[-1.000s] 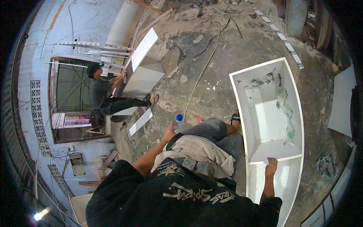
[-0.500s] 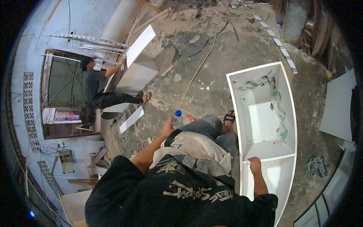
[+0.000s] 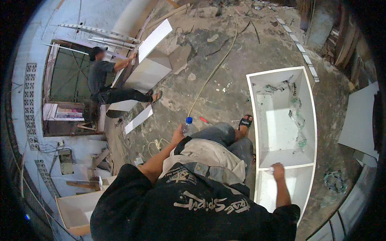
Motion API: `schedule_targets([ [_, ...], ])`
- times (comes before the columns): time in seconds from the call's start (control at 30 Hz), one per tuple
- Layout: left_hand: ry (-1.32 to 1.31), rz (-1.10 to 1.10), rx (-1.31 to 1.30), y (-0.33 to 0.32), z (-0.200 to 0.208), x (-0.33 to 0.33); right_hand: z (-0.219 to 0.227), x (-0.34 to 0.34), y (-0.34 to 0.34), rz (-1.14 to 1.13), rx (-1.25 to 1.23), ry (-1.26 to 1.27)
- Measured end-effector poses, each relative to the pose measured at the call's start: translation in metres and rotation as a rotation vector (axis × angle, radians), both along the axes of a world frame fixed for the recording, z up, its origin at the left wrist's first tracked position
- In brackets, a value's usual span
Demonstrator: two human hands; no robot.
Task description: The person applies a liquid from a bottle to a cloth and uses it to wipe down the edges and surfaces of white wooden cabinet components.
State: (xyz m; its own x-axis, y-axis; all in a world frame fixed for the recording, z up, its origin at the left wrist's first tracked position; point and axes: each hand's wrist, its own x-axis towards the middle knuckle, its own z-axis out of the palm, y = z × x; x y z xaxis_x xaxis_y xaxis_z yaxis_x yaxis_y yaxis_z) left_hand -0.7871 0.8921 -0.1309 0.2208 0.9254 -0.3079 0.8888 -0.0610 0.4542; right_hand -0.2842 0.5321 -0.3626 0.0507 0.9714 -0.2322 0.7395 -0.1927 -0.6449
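Note:
My left hand (image 3: 177, 135) is closed around a clear plastic bottle (image 3: 188, 127) with a blue cap, held upright beside my left thigh. On my right lies a long, white open cabinet (image 3: 254, 116), split by a crosswise divider (image 3: 299, 165). Over the near end of that divider is my right hand (image 3: 278, 172), its fingers curled. A small pale thing shows at those fingers, too small to name. Crumpled clear plastic wrap (image 3: 297, 116) with dark and green print clings inside the cabinet's far compartment.
At the left a co-worker (image 3: 100, 76) handles a white board (image 3: 155, 40) over a white cabinet box (image 3: 148, 72). A yellowish hose (image 3: 217, 68) crosses the concrete floor. Near my knee lies a red marker-like thing (image 3: 204, 120). A white panel (image 3: 358, 124) leans at right.
My right hand has shifted slightly right along the cabinet divider, its fingers less tightly closed. The bottle stays in my left hand. The whole view has turned a little.

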Motion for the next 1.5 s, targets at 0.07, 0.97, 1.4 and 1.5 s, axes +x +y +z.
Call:
schedule_targets([
  [0.07, 0.015, 0.002, -0.007, -0.003, -0.001, -0.013, -0.02, 0.04, -0.026, -0.097, 0.216, -0.038],
  [0.97, -0.065, 0.085, -0.092, -0.045, -0.013, -0.105, 0.041, -0.096, 0.048, -0.05, -0.222, -0.354],
  [1.4, 0.051, 0.153, -0.055, -0.069, 0.004, -0.138, 0.048, 0.167, -0.009, -0.378, -0.356, -0.73],
  [1.5, 0.057, 0.181, -0.07, -0.085, 0.004, -0.147, 0.048, 0.153, 0.003, -0.333, -0.316, -0.767],
])
